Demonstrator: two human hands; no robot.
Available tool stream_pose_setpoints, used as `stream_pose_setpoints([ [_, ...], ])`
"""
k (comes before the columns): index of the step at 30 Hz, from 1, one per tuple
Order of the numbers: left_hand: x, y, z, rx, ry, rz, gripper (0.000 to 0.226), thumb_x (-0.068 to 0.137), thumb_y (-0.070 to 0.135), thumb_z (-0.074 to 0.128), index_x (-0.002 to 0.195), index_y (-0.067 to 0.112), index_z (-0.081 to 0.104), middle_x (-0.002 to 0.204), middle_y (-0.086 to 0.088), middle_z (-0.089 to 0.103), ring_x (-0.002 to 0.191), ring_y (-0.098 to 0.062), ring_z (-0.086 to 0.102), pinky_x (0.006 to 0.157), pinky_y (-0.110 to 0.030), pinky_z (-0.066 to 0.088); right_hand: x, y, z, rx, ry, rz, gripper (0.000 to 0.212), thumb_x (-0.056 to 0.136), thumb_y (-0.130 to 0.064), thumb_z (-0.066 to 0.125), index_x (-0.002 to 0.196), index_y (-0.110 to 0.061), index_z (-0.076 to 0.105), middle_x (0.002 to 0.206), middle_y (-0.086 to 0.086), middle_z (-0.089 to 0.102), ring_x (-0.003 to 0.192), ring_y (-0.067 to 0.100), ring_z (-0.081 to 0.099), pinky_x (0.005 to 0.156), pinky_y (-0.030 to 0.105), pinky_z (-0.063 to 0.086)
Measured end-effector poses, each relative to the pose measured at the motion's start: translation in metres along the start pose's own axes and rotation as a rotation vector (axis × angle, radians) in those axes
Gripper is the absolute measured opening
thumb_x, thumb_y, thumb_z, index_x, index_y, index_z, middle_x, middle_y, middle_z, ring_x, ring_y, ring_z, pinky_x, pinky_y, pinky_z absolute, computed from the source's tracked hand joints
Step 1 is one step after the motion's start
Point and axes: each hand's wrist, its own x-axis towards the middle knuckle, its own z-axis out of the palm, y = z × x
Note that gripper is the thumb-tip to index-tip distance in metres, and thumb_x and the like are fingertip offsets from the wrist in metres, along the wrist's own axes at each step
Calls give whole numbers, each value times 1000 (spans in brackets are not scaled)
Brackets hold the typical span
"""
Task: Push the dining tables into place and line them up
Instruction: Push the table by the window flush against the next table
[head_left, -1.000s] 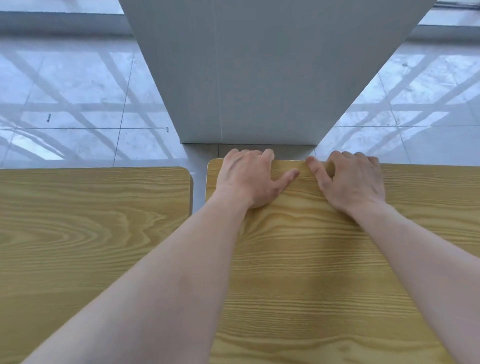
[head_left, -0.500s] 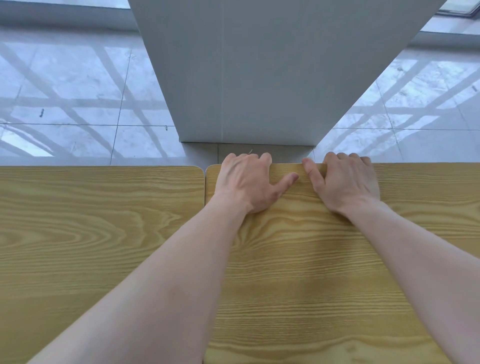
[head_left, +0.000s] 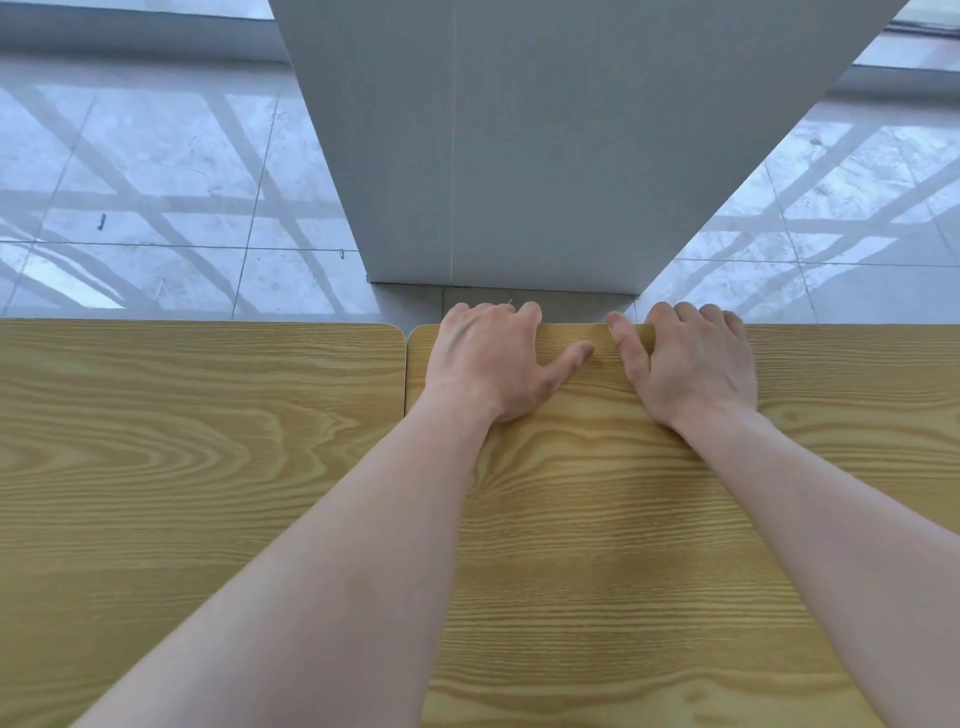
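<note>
Wood-grain laminate in a pale yellow-brown covered two dining tables seen from above. The right table (head_left: 649, 519) filled the middle and right of the view, and the left table (head_left: 182, 441) lay beside it, their long edges side by side with only a thin dark seam between them. Their far edges ran almost in one line, and each had a rounded corner where the seam met that edge.

Both of the person's hands were on the right table at its far edge, forearms stretched forward across the top. The left hand (head_left: 493, 364) sat just right of the seam, palm down on the wood, fingers curled over the far edge and thumb pointing right along the surface. The right hand (head_left: 691, 364) lay near it on the same edge, fingers likewise hooked over the rim and thumb lying on top, pointing forward. The two thumbs were close but did not touch. How tightly the fingers gripped under the rim could not be told, since their tips were hidden below the edge.

Beyond the tables stood a grey pillar (head_left: 545, 145), its base just past the hands, on a glossy pale tiled floor (head_left: 182, 182) crossed by reflected window bars.
</note>
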Motion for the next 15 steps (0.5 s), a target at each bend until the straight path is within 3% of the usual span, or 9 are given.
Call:
stream_pose_setpoints([
  [3, -3, -1, -1, -44, 13, 8, 68, 90, 80, 29, 114, 24, 59, 102, 4, 69, 104, -21, 61, 90, -36, 35, -5, 0, 0, 33, 20, 28, 74, 101, -63, 16, 105, -6, 62, 106, 17, 65, 107, 40, 53, 107, 49, 33],
  [6, -9, -5, -3, -170, 53, 62, 60, 93, 74, 36, 127, 28, 54, 122, 8, 64, 120, -17, 53, 105, -35, 33, -15, -4, -2, 64, 4, 46, 66, 103, -55, 21, 124, -4, 57, 125, 19, 60, 128, 41, 45, 122, 51, 20],
  [10, -39, -10, -8, -172, 119, 117, 62, 97, 65, 42, 145, 26, 47, 143, 6, 52, 139, -19, 39, 124, -38, 17, -38, -10, -11, 134, -66, 56, 68, 105, -53, 23, 159, -11, 26, 167, 14, 23, 157, 31, 9, 128, 46, 6],
  [12, -59, -14, -11, -156, 131, 113, 64, 97, 64, 42, 147, 24, 45, 150, 3, 48, 145, -21, 36, 126, -39, 13, -56, -15, -17, 160, -71, 36, 70, 104, -55, 26, 161, -15, 20, 170, 11, 13, 158, 28, 5, 129, 45, 6],
  [15, -88, -19, -16, -144, 144, 91, 65, 97, 63, 42, 147, 22, 46, 155, 0, 45, 149, -23, 32, 127, -41, 12, -92, -22, -25, 187, -20, 15, 67, 103, -53, 29, 159, -15, 28, 168, 13, 21, 157, 28, 12, 128, 45, 12],
])
